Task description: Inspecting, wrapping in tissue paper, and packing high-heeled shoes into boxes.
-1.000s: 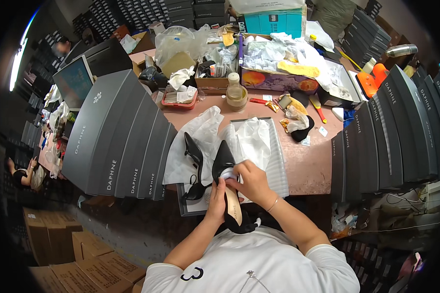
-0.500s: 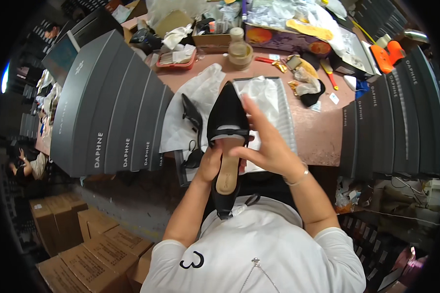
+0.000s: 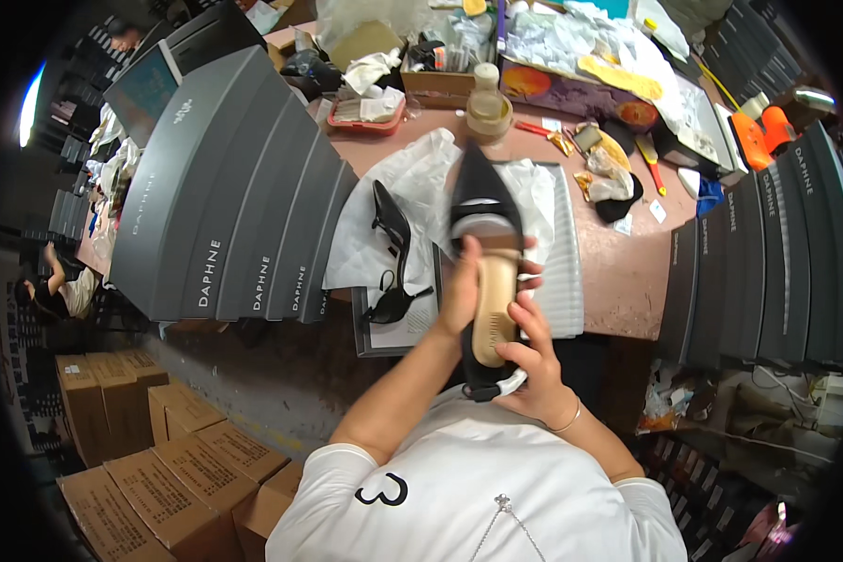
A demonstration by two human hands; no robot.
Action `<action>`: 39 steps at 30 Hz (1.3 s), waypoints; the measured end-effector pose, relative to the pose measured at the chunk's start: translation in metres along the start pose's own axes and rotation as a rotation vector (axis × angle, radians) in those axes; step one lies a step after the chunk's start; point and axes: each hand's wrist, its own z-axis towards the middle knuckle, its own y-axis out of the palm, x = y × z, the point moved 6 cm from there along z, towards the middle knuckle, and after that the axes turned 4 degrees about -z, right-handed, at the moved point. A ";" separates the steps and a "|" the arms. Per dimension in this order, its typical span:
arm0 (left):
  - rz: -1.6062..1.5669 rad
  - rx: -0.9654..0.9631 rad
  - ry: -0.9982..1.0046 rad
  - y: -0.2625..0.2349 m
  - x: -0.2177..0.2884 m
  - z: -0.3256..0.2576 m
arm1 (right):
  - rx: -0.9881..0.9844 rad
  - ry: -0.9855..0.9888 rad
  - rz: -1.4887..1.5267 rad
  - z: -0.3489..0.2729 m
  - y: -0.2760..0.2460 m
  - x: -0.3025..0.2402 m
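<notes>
A black pointed-toe slingback shoe (image 3: 486,199) with a beige insole is held in front of my chest, toe pointing away and slightly blurred. My left hand (image 3: 459,298) grips its middle from the left side, thumb over the inner edge. Around the heel end, my right hand (image 3: 537,370) has its fingers on the insole and side, close to a white-wrapped strap (image 3: 512,382). The matching black shoe (image 3: 395,229) lies on its side to the left, over white tissue paper (image 3: 356,248) and an open grey shoebox (image 3: 562,267).
Stacks of grey shoeboxes flank me, left (image 3: 225,206) and right (image 3: 735,272). At the back of the pink table (image 3: 623,300) are a glue jar (image 3: 487,114), a red tray (image 3: 370,124), a yellow-and-red brush (image 3: 651,164) and paper-filled cartons. Brown cartons (image 3: 187,487) stand lower left.
My right hand has moved from beside the toe down to the heel and closed on it. The shoe has shifted right in the picture, as the whole view also has.
</notes>
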 end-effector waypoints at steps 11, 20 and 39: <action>2.163 0.301 0.015 -0.116 0.094 -0.094 | -0.695 0.128 -0.355 -0.008 0.011 0.100; 1.825 0.038 0.404 -0.112 0.077 -0.053 | -0.828 -0.167 -0.608 0.010 0.045 0.159; 0.656 -0.161 0.076 0.017 0.106 -0.064 | -0.382 0.431 0.441 0.084 -0.024 0.034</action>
